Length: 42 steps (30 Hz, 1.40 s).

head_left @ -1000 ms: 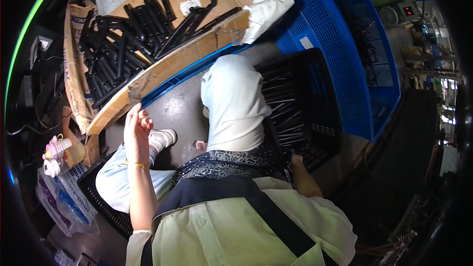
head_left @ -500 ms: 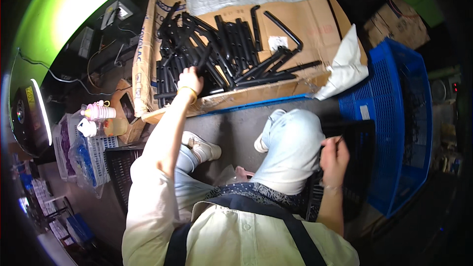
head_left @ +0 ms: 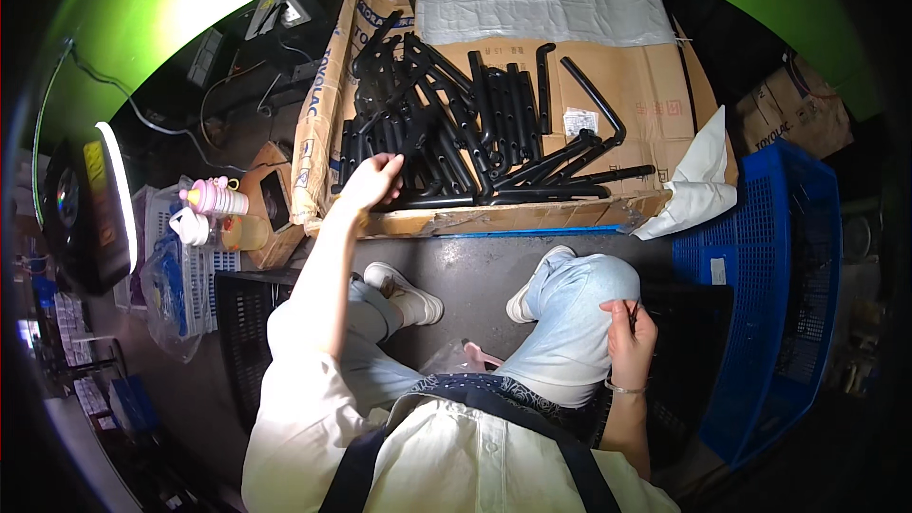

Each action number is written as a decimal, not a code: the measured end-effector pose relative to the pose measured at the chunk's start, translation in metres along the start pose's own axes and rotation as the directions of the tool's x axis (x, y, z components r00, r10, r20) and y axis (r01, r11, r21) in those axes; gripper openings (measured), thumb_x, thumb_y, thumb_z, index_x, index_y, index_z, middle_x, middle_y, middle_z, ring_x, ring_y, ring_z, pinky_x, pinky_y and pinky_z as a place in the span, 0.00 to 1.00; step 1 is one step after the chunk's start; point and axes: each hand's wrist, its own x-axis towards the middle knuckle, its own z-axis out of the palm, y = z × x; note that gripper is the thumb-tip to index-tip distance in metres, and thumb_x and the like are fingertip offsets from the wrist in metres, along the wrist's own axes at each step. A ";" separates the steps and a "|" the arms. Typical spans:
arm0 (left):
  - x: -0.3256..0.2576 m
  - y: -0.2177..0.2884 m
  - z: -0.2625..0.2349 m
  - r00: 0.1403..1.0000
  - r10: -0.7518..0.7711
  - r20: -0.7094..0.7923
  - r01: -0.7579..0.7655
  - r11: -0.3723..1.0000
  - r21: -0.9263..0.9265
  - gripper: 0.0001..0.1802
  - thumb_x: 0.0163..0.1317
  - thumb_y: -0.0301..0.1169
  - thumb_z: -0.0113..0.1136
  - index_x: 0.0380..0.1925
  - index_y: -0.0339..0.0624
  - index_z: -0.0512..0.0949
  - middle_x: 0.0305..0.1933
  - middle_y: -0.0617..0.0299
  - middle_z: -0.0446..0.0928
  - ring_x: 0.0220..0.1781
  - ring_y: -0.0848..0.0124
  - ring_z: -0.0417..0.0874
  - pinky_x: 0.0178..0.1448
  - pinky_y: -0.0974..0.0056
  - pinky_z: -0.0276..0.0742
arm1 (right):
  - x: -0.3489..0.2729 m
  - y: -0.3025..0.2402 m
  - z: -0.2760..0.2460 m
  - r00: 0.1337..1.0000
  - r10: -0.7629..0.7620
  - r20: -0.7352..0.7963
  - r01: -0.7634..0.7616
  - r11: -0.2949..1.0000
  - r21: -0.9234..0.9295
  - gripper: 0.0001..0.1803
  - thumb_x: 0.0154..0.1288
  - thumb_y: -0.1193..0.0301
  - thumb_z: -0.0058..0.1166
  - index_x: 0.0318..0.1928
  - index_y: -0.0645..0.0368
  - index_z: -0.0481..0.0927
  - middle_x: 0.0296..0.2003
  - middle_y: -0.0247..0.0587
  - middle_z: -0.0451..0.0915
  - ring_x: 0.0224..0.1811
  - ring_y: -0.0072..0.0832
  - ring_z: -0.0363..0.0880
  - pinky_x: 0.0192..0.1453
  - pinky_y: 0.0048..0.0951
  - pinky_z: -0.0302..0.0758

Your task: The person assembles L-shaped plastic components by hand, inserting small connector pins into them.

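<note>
Black bent metal tubes (head_left: 475,123) lie heaped on a flattened brown cardboard sheet (head_left: 646,85) in the upper middle of the frame. At the heap's lower left edge, the left hand (head_left: 372,180) rests on the tubes, fingers curled; whether it grips one cannot be told. At the lower right, the right hand (head_left: 627,342) pinches a thin dark piece against the raised knee, beside a blue plastic crate (head_left: 769,323).

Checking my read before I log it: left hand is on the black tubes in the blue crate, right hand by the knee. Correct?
Not quite. In the head view the left hand is on the black tubes, but they lie on flattened cardboard, not in the blue crate. The right hand is by the knee.
</note>
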 end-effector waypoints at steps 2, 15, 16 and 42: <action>-0.069 0.013 -0.026 0.977 0.054 0.208 0.025 0.933 -0.358 0.20 0.70 0.46 0.51 0.44 0.39 0.76 0.26 0.64 0.77 0.18 0.83 0.70 0.23 0.76 0.69 | 0.001 -0.015 0.020 0.983 -0.143 0.115 0.152 0.986 -0.074 0.09 0.71 0.71 0.51 0.41 0.63 0.83 0.21 0.20 0.68 0.21 0.08 0.58 0.24 0.15 0.54; -0.209 -0.018 -0.036 0.646 0.645 0.408 0.055 0.494 -0.868 0.60 0.56 0.79 0.24 0.74 0.41 0.46 0.47 0.31 0.76 0.28 0.56 0.83 0.34 0.61 0.81 | -0.016 -0.029 0.122 0.857 -0.117 0.501 -0.079 0.932 0.354 0.12 0.75 0.65 0.47 0.46 0.59 0.78 0.27 0.34 0.78 0.13 0.05 0.54 0.16 0.12 0.50; -0.202 -0.023 -0.024 0.613 0.737 0.283 0.102 0.282 -0.954 0.55 0.60 0.75 0.28 0.75 0.45 0.44 0.53 0.36 0.75 0.38 0.56 0.85 0.44 0.55 0.82 | -0.027 -0.024 0.130 0.869 -0.168 0.466 -0.053 0.903 0.426 0.11 0.76 0.66 0.46 0.48 0.60 0.76 0.29 0.37 0.80 0.14 0.06 0.55 0.16 0.12 0.52; -0.226 -0.006 0.099 0.983 0.168 -0.074 -0.135 0.384 -0.914 0.21 0.73 0.46 0.43 0.58 0.48 0.67 0.35 0.71 0.72 0.26 0.83 0.71 0.26 0.77 0.69 | -0.078 -0.016 0.147 0.584 -0.113 0.804 0.506 0.825 -0.252 0.13 0.74 0.62 0.41 0.38 0.59 0.73 0.25 0.53 0.78 0.30 0.54 0.78 0.34 0.50 0.72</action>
